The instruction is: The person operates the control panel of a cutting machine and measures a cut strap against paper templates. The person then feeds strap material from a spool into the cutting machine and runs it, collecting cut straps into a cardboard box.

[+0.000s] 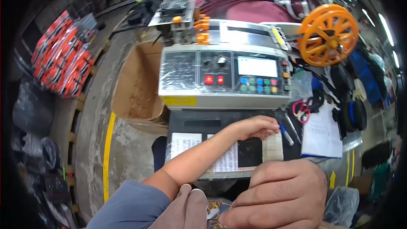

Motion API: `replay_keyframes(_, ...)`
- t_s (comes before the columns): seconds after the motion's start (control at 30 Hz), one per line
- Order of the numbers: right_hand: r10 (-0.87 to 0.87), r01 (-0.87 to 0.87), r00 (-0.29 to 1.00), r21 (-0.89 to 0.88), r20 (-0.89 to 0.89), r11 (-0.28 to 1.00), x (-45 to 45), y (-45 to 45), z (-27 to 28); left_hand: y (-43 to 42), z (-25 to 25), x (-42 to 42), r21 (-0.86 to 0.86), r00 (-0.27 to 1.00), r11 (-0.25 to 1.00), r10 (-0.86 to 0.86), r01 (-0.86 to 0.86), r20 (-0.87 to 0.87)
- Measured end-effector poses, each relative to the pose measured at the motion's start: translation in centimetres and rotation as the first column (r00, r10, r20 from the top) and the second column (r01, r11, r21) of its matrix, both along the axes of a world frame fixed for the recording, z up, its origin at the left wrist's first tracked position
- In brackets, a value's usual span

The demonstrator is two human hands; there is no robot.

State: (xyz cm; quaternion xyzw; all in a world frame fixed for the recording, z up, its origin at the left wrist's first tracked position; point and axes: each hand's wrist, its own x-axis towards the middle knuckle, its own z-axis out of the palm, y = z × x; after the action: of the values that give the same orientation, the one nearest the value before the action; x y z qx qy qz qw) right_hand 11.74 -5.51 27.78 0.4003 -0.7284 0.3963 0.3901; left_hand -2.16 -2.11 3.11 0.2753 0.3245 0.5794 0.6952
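Note:
My left hand [258,127] reaches across the small black table in front of the machine, fingers loosely bent and apart. Its fingertips are close to a blue pen [285,134], and I see nothing held in it. Close to the camera, my right hand [285,195] is closed, its fingers curled inward. Whatever it may hold is hidden. Under the left forearm lie printed sheets [225,161]. Behind them stands the machine [224,99], with a lit screen [257,67], red switches and coloured buttons.
An open notebook [323,133] and pink-handled scissors [301,111] lie to the right. An orange reel [327,35] stands at the machine's right. A cardboard box [137,87] is at its left. Maroon fabric [258,2] is piled behind. Red wrapped bundles [63,57] rest on a pallet.

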Motion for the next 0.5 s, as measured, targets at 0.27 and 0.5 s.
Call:
replay_keyframes(0.27,-0.229,0.232,0.971,0.037,-0.066,0.972,1.0,0.7,0.5,0.0,0.3,-0.1,-0.003,1.0,1.0,0.019,-0.019,0.006)
replay_keyframes(0.5,-0.153,0.156,0.988,0.193,-0.031,0.969,1.5,2.5,-0.1,0.2,0.0,-0.2,-0.059,0.997,0.996,0.069,-0.067,0.033)
